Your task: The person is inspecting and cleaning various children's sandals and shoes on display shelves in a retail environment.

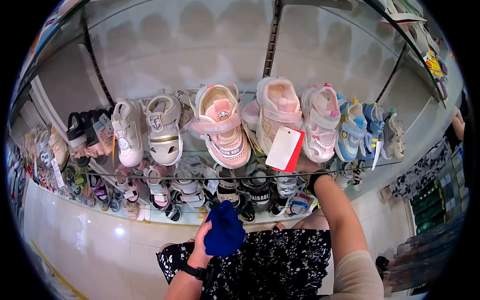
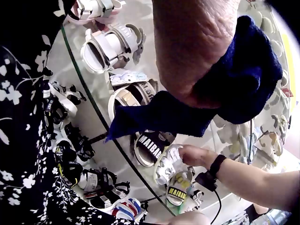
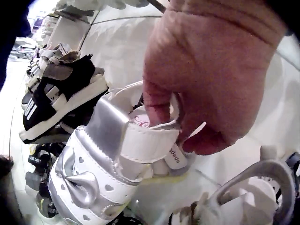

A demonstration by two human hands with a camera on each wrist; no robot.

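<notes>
My left hand (image 1: 201,245) grips a bunched dark blue cloth (image 1: 225,230) in front of the lower shelf. In the left wrist view a strip of that cloth (image 2: 164,115) hangs out beside the hand (image 2: 194,47). My right hand (image 1: 320,181) reaches in at the lower shelf, its fingers largely hidden in the head view. The right wrist view has this hand (image 3: 211,70) pinching the heel of a white and silver shoe (image 3: 93,180) with a bow, one finger inside the opening. The shoe's toe points away from the hand.
Pink, white and blue children's shoes (image 1: 222,125) line the glass shelf above, its edge (image 1: 200,177) over the hands. A black and white shoe (image 3: 65,96) and a grey-strapped sandal (image 3: 248,197) stand near the held shoe. A red and white tag (image 1: 284,149) hangs above.
</notes>
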